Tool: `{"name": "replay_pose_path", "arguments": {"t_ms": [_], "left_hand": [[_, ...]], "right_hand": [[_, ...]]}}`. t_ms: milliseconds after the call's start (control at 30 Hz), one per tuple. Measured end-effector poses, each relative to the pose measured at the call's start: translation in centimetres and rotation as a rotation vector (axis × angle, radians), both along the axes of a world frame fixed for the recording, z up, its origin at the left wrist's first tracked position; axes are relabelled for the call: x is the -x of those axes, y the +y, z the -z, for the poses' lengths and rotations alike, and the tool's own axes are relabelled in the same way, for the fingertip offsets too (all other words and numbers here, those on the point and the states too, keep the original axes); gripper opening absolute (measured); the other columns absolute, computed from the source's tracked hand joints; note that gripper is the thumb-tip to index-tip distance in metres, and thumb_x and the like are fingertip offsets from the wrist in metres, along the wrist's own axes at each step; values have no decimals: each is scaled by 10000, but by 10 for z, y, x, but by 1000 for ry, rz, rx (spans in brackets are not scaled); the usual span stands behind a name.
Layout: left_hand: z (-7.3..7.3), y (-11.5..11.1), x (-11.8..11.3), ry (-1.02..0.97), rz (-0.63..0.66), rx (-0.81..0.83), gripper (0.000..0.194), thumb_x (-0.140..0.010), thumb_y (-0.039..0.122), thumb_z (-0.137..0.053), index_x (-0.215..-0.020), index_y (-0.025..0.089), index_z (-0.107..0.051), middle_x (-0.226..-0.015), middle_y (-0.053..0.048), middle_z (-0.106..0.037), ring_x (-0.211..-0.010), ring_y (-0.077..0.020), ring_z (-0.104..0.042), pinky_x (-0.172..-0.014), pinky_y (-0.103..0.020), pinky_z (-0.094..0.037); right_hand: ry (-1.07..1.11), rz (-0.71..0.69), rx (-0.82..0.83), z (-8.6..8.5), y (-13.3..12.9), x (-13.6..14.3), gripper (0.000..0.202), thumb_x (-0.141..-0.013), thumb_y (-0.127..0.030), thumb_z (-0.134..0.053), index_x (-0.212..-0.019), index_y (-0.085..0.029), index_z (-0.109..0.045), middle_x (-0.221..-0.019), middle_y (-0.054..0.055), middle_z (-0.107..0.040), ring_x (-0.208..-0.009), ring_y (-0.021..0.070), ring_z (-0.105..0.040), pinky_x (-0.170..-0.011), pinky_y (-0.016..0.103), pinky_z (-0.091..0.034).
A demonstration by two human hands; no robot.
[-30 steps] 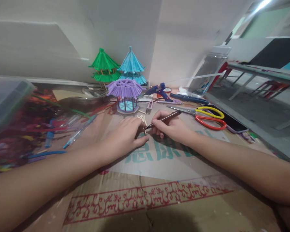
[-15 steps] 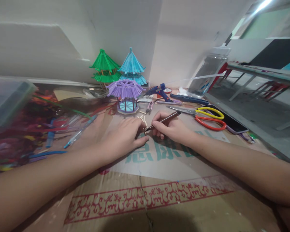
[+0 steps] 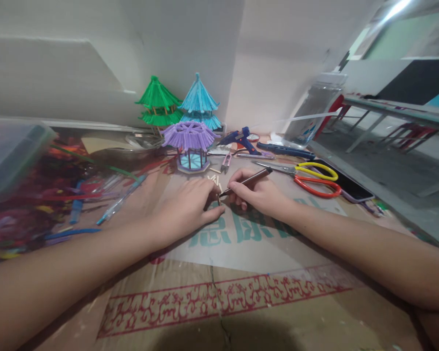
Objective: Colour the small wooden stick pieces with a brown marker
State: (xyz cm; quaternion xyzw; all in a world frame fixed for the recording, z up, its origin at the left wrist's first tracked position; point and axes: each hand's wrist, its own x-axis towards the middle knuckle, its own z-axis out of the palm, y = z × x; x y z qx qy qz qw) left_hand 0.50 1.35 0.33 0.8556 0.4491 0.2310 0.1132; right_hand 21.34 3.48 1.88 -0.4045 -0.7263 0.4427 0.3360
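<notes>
My right hand (image 3: 254, 191) is closed on a dark brown marker (image 3: 251, 179), its tip pointing left at a small stick (image 3: 219, 199). That stick stands between the thumb and forefinger of my left hand (image 3: 190, 204), which pinches it. Several short pale sticks (image 3: 215, 181) lie just beyond the fingertips. Behind them stands a small pavilion with a purple roof (image 3: 189, 136). A blue-roofed model (image 3: 198, 97) and a green-roofed one (image 3: 157, 100) are farther back.
Scissors (image 3: 314, 178) and a phone (image 3: 347, 183) lie to the right. Behind are a blue glue gun (image 3: 239, 139), a dark blue cutter (image 3: 285, 150) and small snips (image 3: 226, 162). Colourful scraps (image 3: 32, 214) and a clear box (image 3: 18, 151) fill the left.
</notes>
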Motion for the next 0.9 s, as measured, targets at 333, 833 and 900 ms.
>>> {"name": "replay_pose_path", "arguments": {"t_ms": [333,833,900], "left_hand": [[1,1,1,9,1,13,212,-885,372,-691,-947,208,-572,-938,-41,-614,-900,-243,-570,-727,-367,-432],[1,1,1,-4,10,5,207,-890,374,-679,-948,208,-570,-974,-54,-634,-917,-247,-588,-731,-363,-444],[1,1,1,3,9,7,209,-889,378,-683,-949,209,-575,-964,-49,-635,-913,-246,-589,-729,-361,-443]], "right_hand": [[-38,-38,20,0,-1,-1,129,-899,-309,-623,-840,-216,-557,-648,-11,-657,-500,101,-574,-440,207,-487],[-15,-22,-14,0,0,0,158,-918,-347,-617,-864,-211,-558,-655,-22,-639,-501,97,-566,-455,209,-497],[-28,-30,0,1,0,-1,154,-924,-341,-608,-862,-209,-560,-664,-15,-653,-518,100,-578,-465,208,-501]]}}
